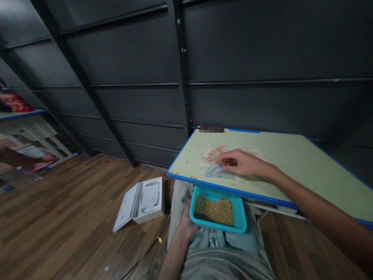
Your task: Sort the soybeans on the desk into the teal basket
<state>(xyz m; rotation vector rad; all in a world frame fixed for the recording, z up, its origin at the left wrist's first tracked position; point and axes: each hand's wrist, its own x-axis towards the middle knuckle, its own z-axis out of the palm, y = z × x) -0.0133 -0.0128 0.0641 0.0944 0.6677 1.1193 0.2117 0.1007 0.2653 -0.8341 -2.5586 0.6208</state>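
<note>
My left hand [188, 223] grips a teal plastic basket [240, 217] by its left side, above my lap and just under the table's edge. Many small round gold-coloured beads [214, 212] fill the bottom of the basket. Over the table, my right hand [240, 161] has curved fingers, with a gap between thumb and forefinger and nothing visible held. Beneath its fingertips lies a clear, fan-shaped plastic piece [217, 172] with blue marks. Loose gold and orange beads [214, 153] are scattered behind it, partly covered by the hand.
The pale table [291, 163] has a blue rim, with stray beads near its front edge. An open white box [150, 198] stands on the wooden floor, beside a black cable [145, 251]. Another person's hand [48, 157] shows at far left. A dark panelled wall [140, 105] rises behind.
</note>
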